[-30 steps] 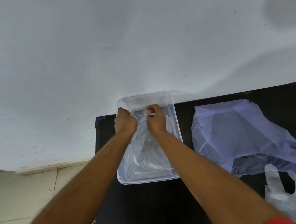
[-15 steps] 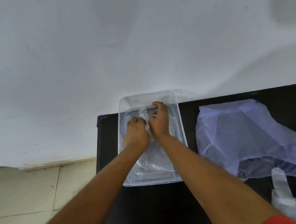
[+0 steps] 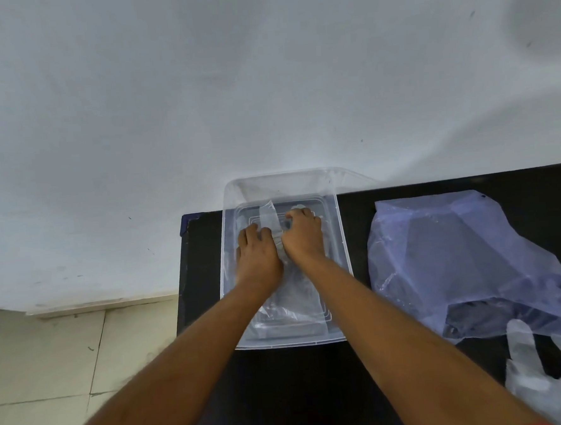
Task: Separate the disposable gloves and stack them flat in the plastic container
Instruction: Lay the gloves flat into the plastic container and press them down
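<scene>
A white wall (image 3: pixel 264 82) fills the upper part of the view, and a pale tiled floor (image 3: pixel 52 374) shows at the lower left. A black table (image 3: pixel 283 392) stands against the wall and carries everything else.

On the right side of the table lies a crumpled, see-through bluish plastic bag (image 3: pixel 456 260), well apart from the hands. Left of it sits the clear plastic container (image 3: pixel 341 241), a rectangular tub whose far end touches the wall. Near the table's right front corner a loose disposable glove (image 3: pixel 538 370) lies flat, its fingers pointing away from the person, partly cut off by the picture's edge.

Inside the container lies a clear glove (image 3: pixel 291 310), spread along the bottom toward the near end; how many layers lie there cannot be told. One flap of it stands up between the two hands at the far end.

Both forearms reach in over the near rim. The left hand (image 3: pixel 259 256) lies palm down on the plastic, its fingers fairly straight and pressing on the glove. The right hand (image 3: pixel 302 237) is just beside it, touching it, with fingers curled downward at the glove's far end; whether its grip has actually closed on the film cannot be told.
</scene>
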